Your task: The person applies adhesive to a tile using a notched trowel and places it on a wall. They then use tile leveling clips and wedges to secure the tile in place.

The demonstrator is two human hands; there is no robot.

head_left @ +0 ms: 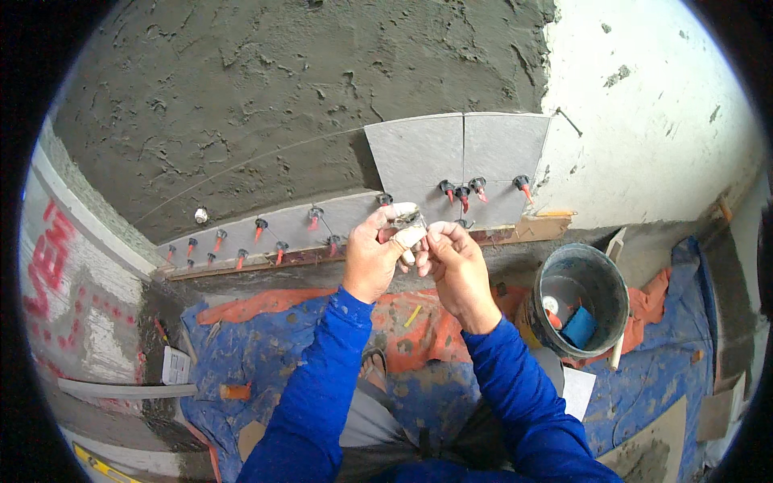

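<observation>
My left hand [377, 251] and my right hand [456, 266] meet in front of the tiled wall, fingers closed and nearly touching. Pale, mortar-smeared wraps cover some left-hand fingers. A small dark patch [411, 219] shows at the left fingertips; whether it is a held piece or dirt is unclear. The right thumb and forefinger pinch together, and what they grip is hidden. Just behind are large grey tiles [415, 149] and a lower row of tiles [290, 216], with black-and-red tile levelling spacers [447, 188] along their joints.
Rough grey mortar [266, 97] coats the wall above. At the right stands a black bucket [541, 310] holding water, a blue sponge [578, 328] and an orange-handled tool. Blue tarp [306, 322] and orange sheeting [427, 322] cover the floor. A yellow spirit level [101, 465] lies lower left.
</observation>
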